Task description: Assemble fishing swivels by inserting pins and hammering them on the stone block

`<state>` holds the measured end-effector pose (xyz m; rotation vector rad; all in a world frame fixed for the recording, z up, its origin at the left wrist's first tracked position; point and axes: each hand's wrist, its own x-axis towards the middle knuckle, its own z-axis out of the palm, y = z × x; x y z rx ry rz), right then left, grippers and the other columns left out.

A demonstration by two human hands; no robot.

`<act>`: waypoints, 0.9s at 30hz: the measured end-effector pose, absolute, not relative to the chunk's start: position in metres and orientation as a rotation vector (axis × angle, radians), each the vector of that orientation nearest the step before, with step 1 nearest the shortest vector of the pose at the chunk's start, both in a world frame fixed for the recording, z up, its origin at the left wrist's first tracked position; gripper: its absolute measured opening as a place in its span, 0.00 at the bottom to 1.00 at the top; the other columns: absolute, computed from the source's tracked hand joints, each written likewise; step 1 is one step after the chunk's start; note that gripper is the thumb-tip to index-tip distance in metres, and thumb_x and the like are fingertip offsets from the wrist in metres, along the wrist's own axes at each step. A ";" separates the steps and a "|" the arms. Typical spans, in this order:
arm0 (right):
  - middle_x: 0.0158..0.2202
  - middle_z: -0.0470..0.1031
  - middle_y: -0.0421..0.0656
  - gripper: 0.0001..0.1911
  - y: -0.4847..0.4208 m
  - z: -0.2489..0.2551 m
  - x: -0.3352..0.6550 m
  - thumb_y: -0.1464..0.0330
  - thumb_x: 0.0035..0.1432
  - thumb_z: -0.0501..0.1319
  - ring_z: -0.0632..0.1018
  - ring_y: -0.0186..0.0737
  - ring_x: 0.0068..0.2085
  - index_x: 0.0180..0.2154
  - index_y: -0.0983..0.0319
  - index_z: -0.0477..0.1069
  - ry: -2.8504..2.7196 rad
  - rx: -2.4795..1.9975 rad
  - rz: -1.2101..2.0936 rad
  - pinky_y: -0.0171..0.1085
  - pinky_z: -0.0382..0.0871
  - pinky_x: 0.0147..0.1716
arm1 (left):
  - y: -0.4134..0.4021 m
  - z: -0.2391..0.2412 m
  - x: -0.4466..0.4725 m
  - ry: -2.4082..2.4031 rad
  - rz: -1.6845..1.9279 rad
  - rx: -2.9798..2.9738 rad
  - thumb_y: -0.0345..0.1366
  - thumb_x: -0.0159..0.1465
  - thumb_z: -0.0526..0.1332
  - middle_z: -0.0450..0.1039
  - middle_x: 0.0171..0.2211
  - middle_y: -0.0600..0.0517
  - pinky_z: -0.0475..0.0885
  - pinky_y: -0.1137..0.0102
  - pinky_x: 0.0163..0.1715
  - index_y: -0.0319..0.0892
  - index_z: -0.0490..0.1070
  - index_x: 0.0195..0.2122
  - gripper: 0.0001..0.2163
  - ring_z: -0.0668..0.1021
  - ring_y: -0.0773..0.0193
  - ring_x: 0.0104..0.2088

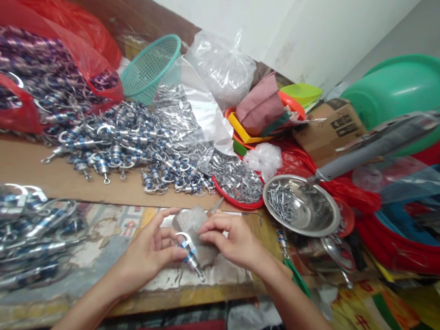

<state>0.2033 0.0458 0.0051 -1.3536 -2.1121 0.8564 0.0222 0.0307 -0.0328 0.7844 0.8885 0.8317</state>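
My left hand (157, 248) grips a small silver metal hook fitting (190, 257) between thumb and fingers. It has blue bands, a curved hook at the top and a ring-like end pointing down to the right. Behind it stands a rough grey block (189, 220) on the worn work surface. My right hand (232, 236) is just right of the block, thumb and forefinger pinched together; whatever lies between them is too small to make out. A pointed metal tip (216, 205) sticks out behind the right fingers.
Similar hook fittings (124, 138) are heaped at the back, more (22, 241) lie at left. A red dish (245, 205) holds small metal parts; a steel bowl (331, 213) holds pins. A grey-handled tool (376, 140) juts over the bowl. A green basin (409, 93) stands behind.
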 end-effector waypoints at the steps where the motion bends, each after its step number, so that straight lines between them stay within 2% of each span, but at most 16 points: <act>1: 0.25 0.75 0.39 0.07 0.040 0.005 0.198 0.77 0.50 0.60 0.75 0.32 0.29 0.27 0.63 0.75 -2.143 -1.286 0.847 0.30 0.67 0.29 | 0.031 -0.033 0.022 0.884 0.834 0.783 0.30 0.45 0.68 0.71 0.23 0.58 0.71 0.66 0.29 0.44 0.52 0.51 0.34 0.77 0.62 0.25; 4: 0.25 0.74 0.39 0.08 0.035 0.003 0.193 0.78 0.51 0.59 0.74 0.32 0.30 0.28 0.62 0.75 -2.201 -1.250 0.787 0.30 0.66 0.31 | 0.030 -0.034 0.023 0.875 0.842 0.772 0.30 0.45 0.68 0.71 0.23 0.58 0.71 0.66 0.29 0.43 0.51 0.51 0.35 0.76 0.62 0.25; 11: 0.25 0.75 0.39 0.06 0.043 0.013 0.191 0.76 0.52 0.61 0.73 0.33 0.30 0.27 0.63 0.75 -2.386 -1.265 0.874 0.31 0.64 0.31 | 0.028 -0.036 0.023 0.865 0.860 0.766 0.28 0.45 0.67 0.72 0.23 0.58 0.71 0.68 0.28 0.43 0.51 0.51 0.34 0.76 0.65 0.25; 17: 0.23 0.74 0.39 0.06 0.033 -0.004 0.180 0.75 0.51 0.60 0.73 0.33 0.27 0.26 0.63 0.74 -1.988 -1.391 0.725 0.30 0.64 0.26 | 0.029 -0.036 0.023 0.849 0.855 0.736 0.29 0.44 0.68 0.71 0.23 0.59 0.73 0.66 0.29 0.43 0.51 0.51 0.35 0.76 0.64 0.25; 20: 0.25 0.73 0.42 0.07 0.020 -0.014 0.175 0.74 0.54 0.56 0.73 0.34 0.27 0.30 0.63 0.73 -1.944 -1.376 0.536 0.31 0.65 0.26 | 0.029 -0.036 0.023 0.852 0.851 0.730 0.29 0.44 0.68 0.71 0.23 0.59 0.72 0.69 0.28 0.43 0.52 0.51 0.35 0.76 0.66 0.24; 23: 0.29 0.74 0.45 0.10 0.009 -0.019 0.170 0.75 0.56 0.52 0.74 0.38 0.31 0.37 0.64 0.70 -2.052 -1.325 0.359 0.34 0.65 0.31 | 0.029 -0.036 0.023 0.855 0.860 0.723 0.28 0.44 0.68 0.72 0.23 0.59 0.71 0.72 0.27 0.43 0.53 0.51 0.34 0.75 0.67 0.24; 27: 0.31 0.74 0.44 0.11 0.003 -0.016 0.168 0.75 0.56 0.50 0.75 0.40 0.32 0.39 0.63 0.66 -2.137 -1.406 0.329 0.36 0.64 0.31 | 0.028 -0.035 0.023 0.846 0.850 0.707 0.28 0.44 0.68 0.72 0.23 0.58 0.71 0.72 0.27 0.43 0.52 0.51 0.34 0.75 0.68 0.24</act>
